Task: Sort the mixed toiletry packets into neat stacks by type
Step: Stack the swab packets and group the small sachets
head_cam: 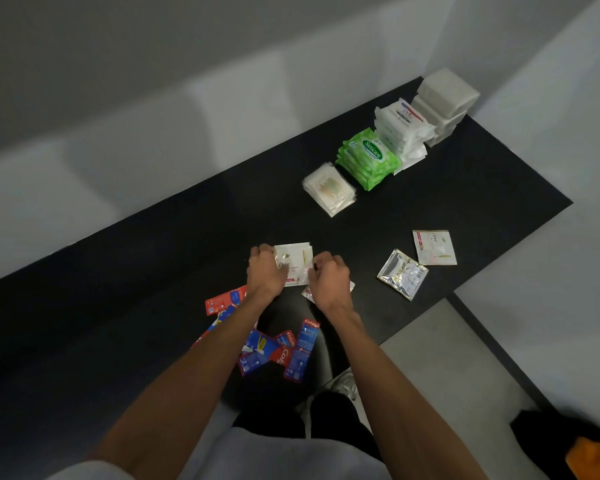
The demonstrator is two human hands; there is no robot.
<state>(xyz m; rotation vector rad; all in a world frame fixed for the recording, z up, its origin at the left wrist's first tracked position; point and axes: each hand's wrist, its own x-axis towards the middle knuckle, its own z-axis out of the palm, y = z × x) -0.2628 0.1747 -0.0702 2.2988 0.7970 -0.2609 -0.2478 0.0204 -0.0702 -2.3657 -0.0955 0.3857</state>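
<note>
My left hand (264, 271) and my right hand (329, 278) both grip a small stack of white sachets (297, 258) over the black table (153, 271); my fingers close on its left and right edges. Another white sachet (435, 247) lies flat to the right, beside a silver sachet (402, 273). One more sachet (307, 293) peeks out under my right wrist. Red-and-blue toothpaste sachets (281, 348) lie scattered near the front edge, partly hidden by my left forearm.
Sorted stacks line the far right of the table: clear packets (329, 189), green wipe packs (369, 157), white packs (402, 128) and white blocks (445, 98) by the wall corner. The table's right edge drops to a grey floor (447, 341).
</note>
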